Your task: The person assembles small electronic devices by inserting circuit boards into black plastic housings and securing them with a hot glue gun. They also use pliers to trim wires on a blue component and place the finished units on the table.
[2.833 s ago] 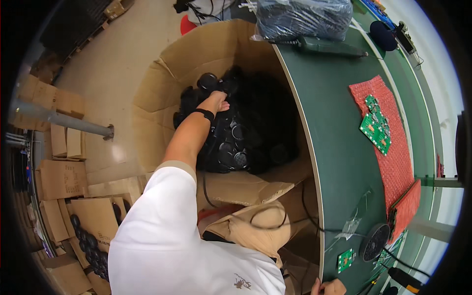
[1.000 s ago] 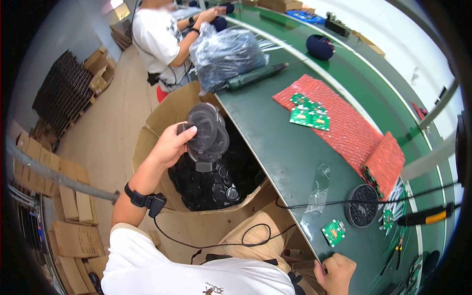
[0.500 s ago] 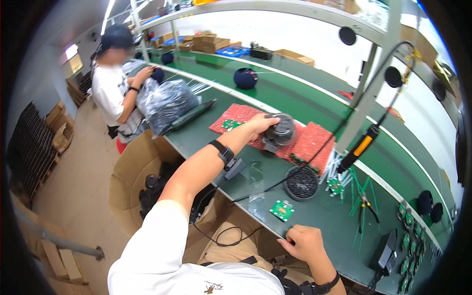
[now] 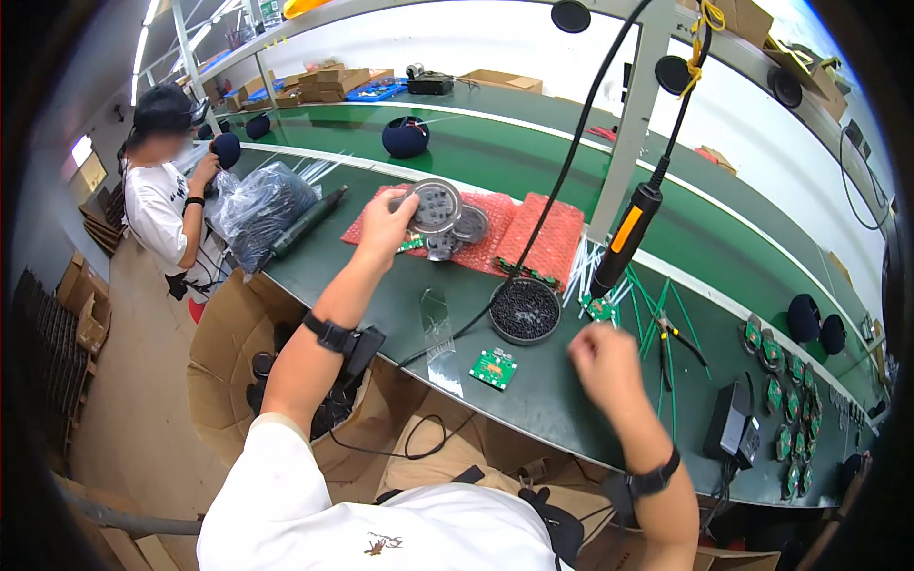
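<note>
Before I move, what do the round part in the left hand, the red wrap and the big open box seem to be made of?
Round part in the left hand: probably dark hard plastic, glossy with moulded relief; metal can't be ruled out. Red wrap: likely plastic bubble film, given its dimpled, shiny surface. Big open box: likely cardboard, by its matte brown, creased walls.

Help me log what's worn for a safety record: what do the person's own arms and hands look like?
The left hand and right hand wear no gloves. A short white sleeve covers the left upper arm. A black strap with a dark boxy unit circles the left wrist; a dark band circles the right.
</note>
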{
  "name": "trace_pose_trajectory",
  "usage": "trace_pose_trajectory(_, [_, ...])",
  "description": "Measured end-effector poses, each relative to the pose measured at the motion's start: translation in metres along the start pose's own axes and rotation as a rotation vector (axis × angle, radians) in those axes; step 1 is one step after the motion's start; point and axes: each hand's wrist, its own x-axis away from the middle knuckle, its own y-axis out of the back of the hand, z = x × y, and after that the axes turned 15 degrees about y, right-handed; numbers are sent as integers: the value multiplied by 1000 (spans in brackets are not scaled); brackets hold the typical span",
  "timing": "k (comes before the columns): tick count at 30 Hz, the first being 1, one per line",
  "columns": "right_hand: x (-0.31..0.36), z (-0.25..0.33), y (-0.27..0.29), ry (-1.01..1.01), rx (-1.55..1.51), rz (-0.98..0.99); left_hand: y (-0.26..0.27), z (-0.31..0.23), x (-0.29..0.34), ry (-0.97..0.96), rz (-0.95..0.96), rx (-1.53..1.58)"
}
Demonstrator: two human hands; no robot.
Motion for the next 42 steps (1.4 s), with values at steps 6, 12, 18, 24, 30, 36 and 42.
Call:
trace_pose_trajectory(6, [-40,-36,8,-304,409,133,-6,-7,133,166,414,-36])
trace_pose_trajectory(12, [-30,-43,15,-328,483,25,-58,10,218,192,749,-251])
trace_pose_trajectory(18, [48,-6,58,-326,136,-103,-96,50,244,-214,650,-365])
trace_pose_trajectory(24, [111,41,33,-370,-125,-155,-90,48,263,-346,495,-768])
trace_pose_trajectory(30, [113,50,26,-243,-175,-229,-95,46,271,-403,559,-704])
trace_pose_trajectory(36, [109,59,22,-113,-229,-205,-107,37,257,-99,675,-323])
trace_pose_trajectory(42, [110,68,6,-353,-777,-418,-131,53,253,321,858,267])
